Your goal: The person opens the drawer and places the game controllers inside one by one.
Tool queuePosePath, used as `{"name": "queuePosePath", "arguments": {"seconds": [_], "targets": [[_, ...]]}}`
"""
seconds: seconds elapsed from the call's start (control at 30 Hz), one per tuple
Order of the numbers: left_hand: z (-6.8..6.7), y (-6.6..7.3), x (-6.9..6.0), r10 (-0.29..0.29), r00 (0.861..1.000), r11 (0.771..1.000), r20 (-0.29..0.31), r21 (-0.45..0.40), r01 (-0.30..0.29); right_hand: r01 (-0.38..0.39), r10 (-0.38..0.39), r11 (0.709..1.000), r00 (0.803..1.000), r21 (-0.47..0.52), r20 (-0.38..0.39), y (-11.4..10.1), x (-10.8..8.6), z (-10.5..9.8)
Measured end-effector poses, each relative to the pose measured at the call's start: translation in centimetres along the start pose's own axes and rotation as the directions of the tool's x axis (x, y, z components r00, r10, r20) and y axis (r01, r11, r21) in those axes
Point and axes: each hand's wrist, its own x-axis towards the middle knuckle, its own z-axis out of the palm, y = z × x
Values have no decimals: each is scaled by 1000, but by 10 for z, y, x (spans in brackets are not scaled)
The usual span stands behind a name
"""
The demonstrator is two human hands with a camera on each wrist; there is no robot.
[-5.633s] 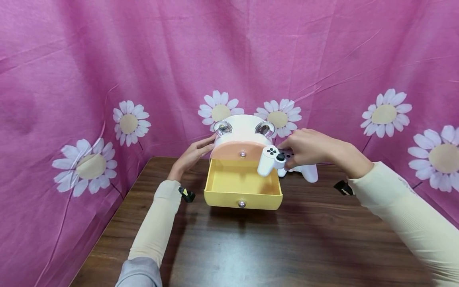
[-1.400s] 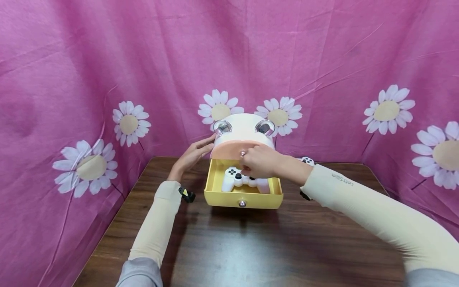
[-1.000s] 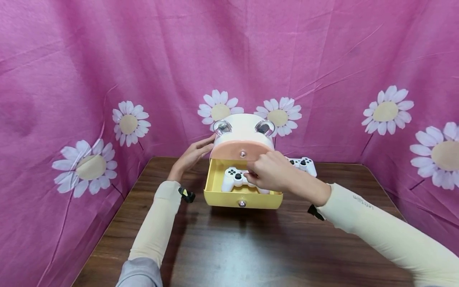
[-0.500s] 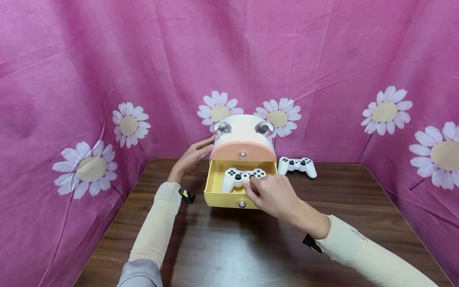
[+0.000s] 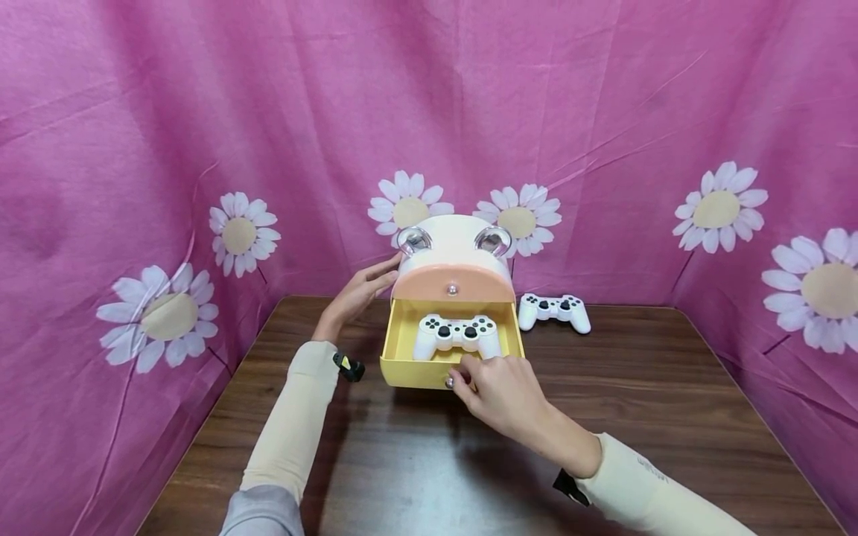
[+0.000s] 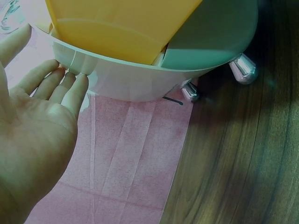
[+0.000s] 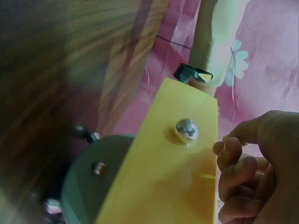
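Observation:
A small frog-shaped drawer box (image 5: 450, 249), white on top with a peach upper drawer front (image 5: 422, 284), stands at the table's back. Its yellow drawer (image 5: 409, 374) is pulled out, with a white game controller (image 5: 429, 345) lying inside. My left hand (image 5: 358, 298) rests its extended fingers (image 6: 77, 93) against the box's left side. At the yellow drawer's front is my right hand (image 5: 506, 394), fingers loosely bent, thumb and index parted near the round silver knob (image 5: 450, 382). The right wrist view shows a gap between this knob (image 7: 187, 129) and the fingertips.
A second white controller (image 5: 553, 311) lies on the dark wooden table (image 5: 643, 372), right of the box. Behind hangs a pink curtain (image 5: 322, 149) with printed daisies. In the right wrist view, a green lower drawer front (image 7: 79, 186) sits beside the yellow drawer.
The white controller, held in my right hand earlier, now lies in the yellow drawer. My right hand has let go and moved toward the front knob. The left hand stays in place.

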Motion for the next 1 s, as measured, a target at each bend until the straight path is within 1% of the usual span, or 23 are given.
{"name": "queuePosePath", "arguments": {"seconds": [0.1,0.23,0.4,0.53,0.8,1.0], "targets": [[0,0,0,-5,1000,1000,-2,1,5,-8,8,1000,1000,-6,-17,-3,-7,7],[0,0,-1,-10,1000,1000,-6,4,10,-10,8,999,999,-44,-42,-5,-14,16],[0,0,-1,-4,1000,1000,-3,-7,4,-26,18,995,997,-95,-80,-6,-20,26],[0,-1,-1,-2,1000,1000,-8,-13,2,-33,20,994,992,-108,-121,-9,-23,33],[0,-2,0,4,1000,1000,-3,-21,-4,-25,-11,986,977,-163,-214,-13,-26,40],[0,-1,0,6,1000,1000,-6,-17,-6,-49,-1,982,963,-182,-269,-15,-24,48]]}}
